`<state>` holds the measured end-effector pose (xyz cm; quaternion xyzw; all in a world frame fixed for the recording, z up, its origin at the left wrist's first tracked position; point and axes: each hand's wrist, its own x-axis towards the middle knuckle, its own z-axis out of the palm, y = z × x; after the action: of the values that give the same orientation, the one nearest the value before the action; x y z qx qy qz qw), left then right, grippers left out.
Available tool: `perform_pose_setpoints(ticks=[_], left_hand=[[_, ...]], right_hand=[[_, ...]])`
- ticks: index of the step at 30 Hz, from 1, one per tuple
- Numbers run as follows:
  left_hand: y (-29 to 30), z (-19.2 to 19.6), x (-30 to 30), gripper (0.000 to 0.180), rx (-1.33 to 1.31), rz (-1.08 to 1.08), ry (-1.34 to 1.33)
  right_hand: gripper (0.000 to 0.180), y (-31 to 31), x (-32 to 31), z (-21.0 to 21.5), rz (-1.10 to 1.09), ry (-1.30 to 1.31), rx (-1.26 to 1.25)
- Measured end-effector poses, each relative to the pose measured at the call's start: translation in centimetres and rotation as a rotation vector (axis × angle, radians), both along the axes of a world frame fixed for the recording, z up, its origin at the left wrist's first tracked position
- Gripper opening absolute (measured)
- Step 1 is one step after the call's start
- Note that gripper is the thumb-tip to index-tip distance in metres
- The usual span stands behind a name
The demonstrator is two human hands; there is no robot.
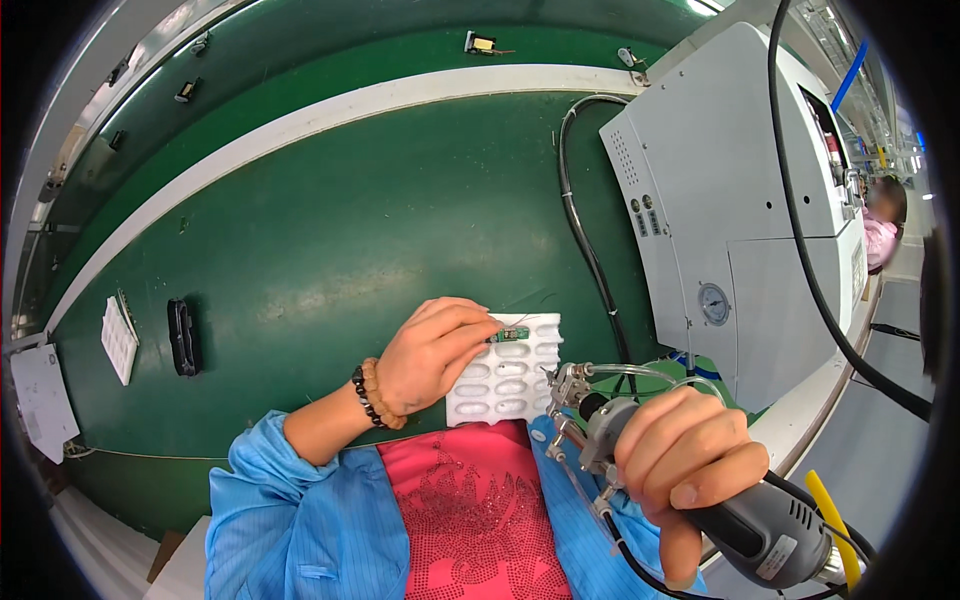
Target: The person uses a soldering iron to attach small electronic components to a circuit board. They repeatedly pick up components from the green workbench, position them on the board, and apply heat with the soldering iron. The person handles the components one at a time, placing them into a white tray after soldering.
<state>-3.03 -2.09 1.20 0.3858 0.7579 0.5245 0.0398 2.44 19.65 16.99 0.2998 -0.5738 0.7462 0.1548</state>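
Observation:
A small green circuit board (513, 335) is pinched between the thumb and fingers of my left hand (437, 350). It is over the upper part of a white tray (545, 321) with rows of oval pockets, close in front of my body. Thin wires stick out near the board. My right hand (685, 450) is wrapped round a grey handheld power screwdriver (740, 530) with metal fittings and clear tubes at its head. The tool's tip points toward the tray's right side, a little apart from the board.
A large grey machine (690, 190) with a round gauge (713, 303) stands at the right. Black cable (575, 200) runs down beside it. On the green bench at the left lie a black holder (183, 337) and another white tray (118, 340). Small parts (482, 44) sit on the far strip.

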Motion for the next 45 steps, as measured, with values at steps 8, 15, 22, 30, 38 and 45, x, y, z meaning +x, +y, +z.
perform_pose_setpoints(ticks=[8,15,22,30,38,45], left_hand=[[0.4,-1.5,0.8,0.033,0.044,0.109,0.02],[0.2,-1.6,0.6,0.033,0.057,0.153,-0.072],[0.3,-2.1,0.8,0.028,0.072,0.16,-0.09],[0.2,-2.1,0.9,0.03,0.079,0.19,-0.109],[0.3,-1.9,0.9,0.03,0.074,0.179,-0.107],[0.5,-1.9,1.1,0.029,0.076,0.171,-0.094]], right_hand=[[0.048,-1.7,-1.7,-1.7,-0.075,0.047,0.025],[0.05,-2.6,-3.2,-2.7,-0.022,-0.006,-0.013],[0.051,-3.5,-3.7,-2.6,-0.033,-0.018,0.007],[0.049,-3.4,-3.6,-2.4,-0.011,-0.082,0.049],[0.045,-4.6,-4.5,-2.7,-0.054,0.001,0.089],[0.047,-3.9,-4.1,-2.7,-0.058,0.052,0.047]])
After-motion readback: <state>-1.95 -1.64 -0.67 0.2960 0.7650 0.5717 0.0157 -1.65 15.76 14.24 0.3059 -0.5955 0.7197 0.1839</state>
